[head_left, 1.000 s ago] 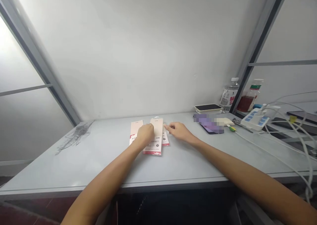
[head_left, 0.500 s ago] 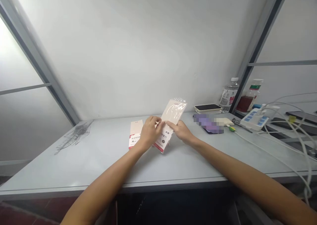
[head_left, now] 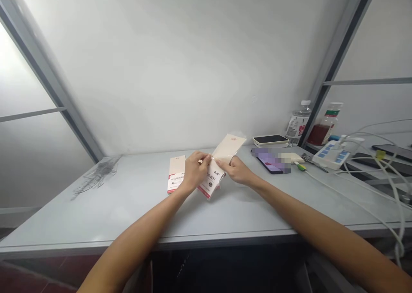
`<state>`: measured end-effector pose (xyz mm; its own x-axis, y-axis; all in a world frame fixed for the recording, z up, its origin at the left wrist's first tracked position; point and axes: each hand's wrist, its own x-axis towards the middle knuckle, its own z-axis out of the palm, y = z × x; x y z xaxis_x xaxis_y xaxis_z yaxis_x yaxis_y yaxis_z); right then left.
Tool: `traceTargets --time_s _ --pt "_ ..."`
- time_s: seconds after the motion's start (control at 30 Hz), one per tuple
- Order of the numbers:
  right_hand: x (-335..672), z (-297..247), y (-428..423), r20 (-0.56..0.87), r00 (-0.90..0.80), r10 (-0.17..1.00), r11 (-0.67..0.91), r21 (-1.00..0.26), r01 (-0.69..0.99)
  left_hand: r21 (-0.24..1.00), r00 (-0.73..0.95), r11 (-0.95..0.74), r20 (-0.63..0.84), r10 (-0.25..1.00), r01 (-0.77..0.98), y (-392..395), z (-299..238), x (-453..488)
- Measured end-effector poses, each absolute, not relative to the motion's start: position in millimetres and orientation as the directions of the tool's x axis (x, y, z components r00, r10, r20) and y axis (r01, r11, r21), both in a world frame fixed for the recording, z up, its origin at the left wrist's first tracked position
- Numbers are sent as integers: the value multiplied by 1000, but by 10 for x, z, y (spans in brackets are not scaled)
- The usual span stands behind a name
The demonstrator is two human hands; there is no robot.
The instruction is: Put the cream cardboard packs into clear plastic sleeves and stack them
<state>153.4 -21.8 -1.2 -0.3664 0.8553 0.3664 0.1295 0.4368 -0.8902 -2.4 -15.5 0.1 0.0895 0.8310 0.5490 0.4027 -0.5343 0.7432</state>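
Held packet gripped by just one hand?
No, the left hand and the right hand both grip the tilted packet, one at each side.

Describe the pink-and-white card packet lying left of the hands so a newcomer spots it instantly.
On the glossy grey desk, find the bare left hand. Just left of it, partly hidden by it, lies a pink-and-white rectangular card packet with a red bottom edge. Unlike the clear-wrapped pink-and-white packet tilted between left hand and right hand, this one lies flat.
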Motion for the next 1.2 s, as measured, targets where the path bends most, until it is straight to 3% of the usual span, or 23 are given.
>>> traceTargets --time_s 0.43,0.63,0.8,0.97,1.07,1.2 --pt "1576 -36 -231 384 -459 802 512 -837 195 835 0 -383 417 909 396 -150 13 25" --pt "1540 -35 -286 386 -431 816 478 -869 127 875 30 -341 353 935 344 -127 16 -24" --pt "1545 26 -260 364 -288 886 365 -930 -54 830 16 -454 475 880 324 -105 36 -94" --pt "1578 40 -208 298 -251 921 279 -954 -110 740 100 -527 539 836 417 -88 40 -158" --pt "1583 10 -166 309 -248 918 267 -945 -189 799 114 -458 451 885 391 -62 22 -177" --pt "1599 -20 -127 305 -281 910 243 -941 -235 917 142 -330 304 942 224 -27 26 -187"
